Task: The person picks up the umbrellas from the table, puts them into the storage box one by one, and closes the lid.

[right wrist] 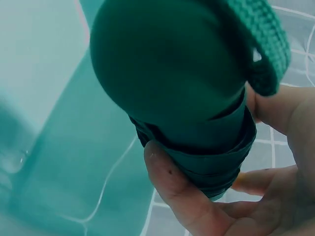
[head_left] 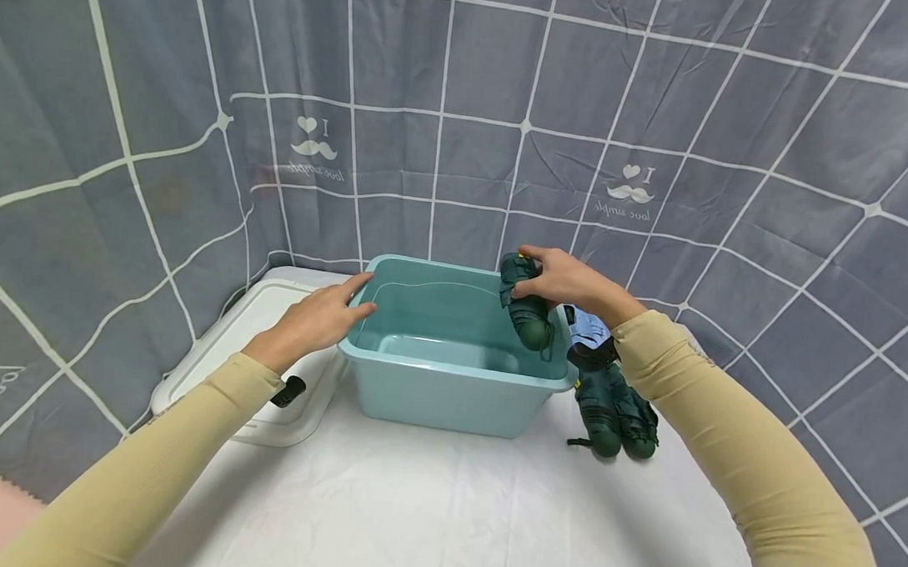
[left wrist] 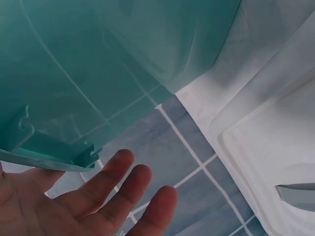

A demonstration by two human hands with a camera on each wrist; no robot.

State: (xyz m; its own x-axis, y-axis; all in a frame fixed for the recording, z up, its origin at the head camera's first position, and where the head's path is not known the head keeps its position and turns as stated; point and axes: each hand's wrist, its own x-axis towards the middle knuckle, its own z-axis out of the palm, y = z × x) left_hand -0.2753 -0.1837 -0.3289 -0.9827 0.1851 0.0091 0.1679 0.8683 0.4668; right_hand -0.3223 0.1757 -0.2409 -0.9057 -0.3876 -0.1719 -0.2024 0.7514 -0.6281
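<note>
A folded dark green umbrella [head_left: 527, 307] is gripped in my right hand [head_left: 574, 279], over the right end of a teal plastic bin [head_left: 435, 395]. Its rounded handle and woven wrist strap [right wrist: 263, 39] show close up in the right wrist view, with thumb and fingers around the wrapped fabric. My left hand [head_left: 313, 320] touches the bin's left rim, its fingers loosely extended, as the left wrist view also shows. No objects are visible inside the bin. Just right of it, two more dark green folded umbrellas [head_left: 600, 414] lie side by side on the white cloth.
A light blue folded item with a black part [head_left: 589, 328] lies behind the green umbrellas, partly hidden by my right arm. Left of the bin, a white lid [head_left: 273, 310] lies flat. Grey gridded curtain [head_left: 473, 159] hangs behind and along both sides of the white-covered table [head_left: 446, 500].
</note>
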